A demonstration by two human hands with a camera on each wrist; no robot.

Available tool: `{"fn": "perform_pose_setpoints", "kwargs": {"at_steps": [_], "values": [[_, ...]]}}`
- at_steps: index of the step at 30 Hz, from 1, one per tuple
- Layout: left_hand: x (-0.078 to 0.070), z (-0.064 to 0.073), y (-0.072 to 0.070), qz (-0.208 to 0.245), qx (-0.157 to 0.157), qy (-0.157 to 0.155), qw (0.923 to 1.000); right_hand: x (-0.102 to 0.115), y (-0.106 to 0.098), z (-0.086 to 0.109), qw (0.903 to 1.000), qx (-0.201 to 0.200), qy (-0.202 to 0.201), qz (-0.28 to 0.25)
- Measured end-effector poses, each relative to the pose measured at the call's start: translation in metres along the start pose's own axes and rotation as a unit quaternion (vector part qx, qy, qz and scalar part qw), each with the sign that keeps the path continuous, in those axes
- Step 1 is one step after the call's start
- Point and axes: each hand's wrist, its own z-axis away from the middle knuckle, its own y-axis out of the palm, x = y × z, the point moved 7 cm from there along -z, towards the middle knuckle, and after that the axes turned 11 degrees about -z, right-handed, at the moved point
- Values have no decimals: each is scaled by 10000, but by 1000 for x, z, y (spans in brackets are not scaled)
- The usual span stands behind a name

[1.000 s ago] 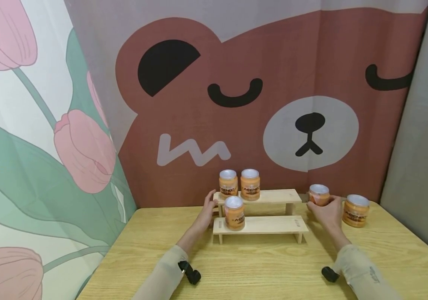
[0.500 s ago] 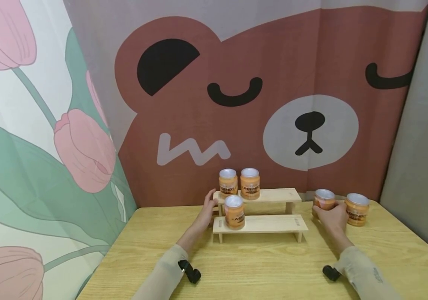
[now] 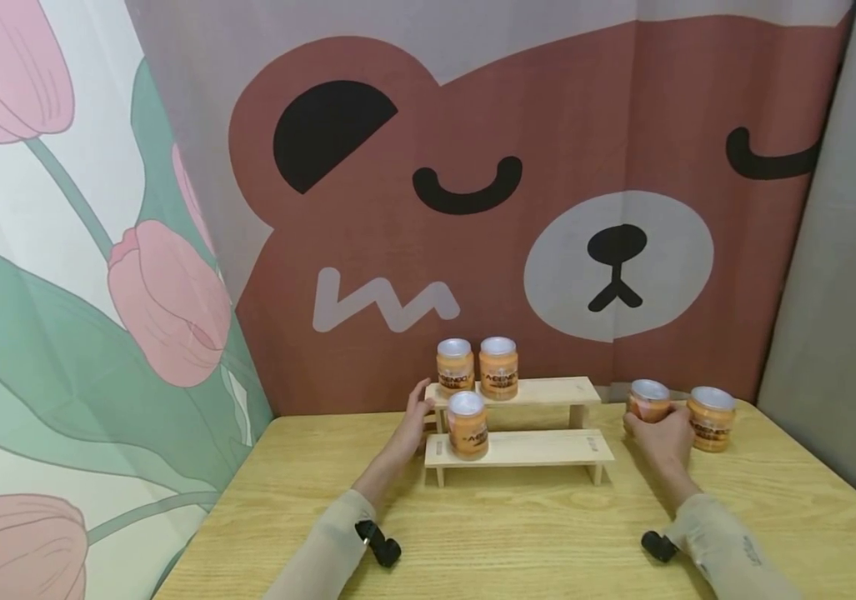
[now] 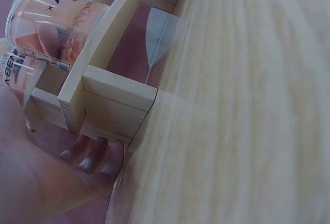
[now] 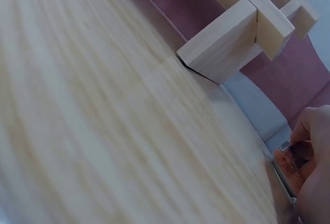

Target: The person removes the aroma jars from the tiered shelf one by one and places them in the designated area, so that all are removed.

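A two-step wooden display rack stands on the table. Two orange jars with silver lids, a left one and a right one, sit on its upper step. One more orange jar is at the left of the lower step. My left hand touches the rack's left end, its fingertips against the wood in the left wrist view. To the right of the rack, my right hand grips an orange jar by its side; fingers partly cover it. Another orange jar stands just right of that hand.
The wooden table reaches back to a curtain printed with a brown bear. A flower-printed curtain hangs at the left, and a grey one at the right.
Over the past second my right hand has shifted slightly right and down with the jar, closer to the standing jar. In the last half second it barely moves. My left hand stays in place.
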Motion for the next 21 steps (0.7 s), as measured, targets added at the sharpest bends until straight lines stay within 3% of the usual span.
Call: {"fn": "perform_pose_setpoints", "kwargs": {"at_steps": [8, 13, 17, 21], "values": [[1, 3, 1, -136, -93, 95, 9998, 4, 3, 1, 9998, 144, -121, 8], [3, 4, 1, -160, -154, -20, 9998, 10, 4, 1, 9997, 213, -128, -54], [5, 3, 1, -139, -165, -35, 9998, 22, 1, -4, 9993, 86, -342, -98], [4, 1, 0, -148, -164, 34, 9998, 37, -3, -8, 9993, 185, -275, -145]]}}
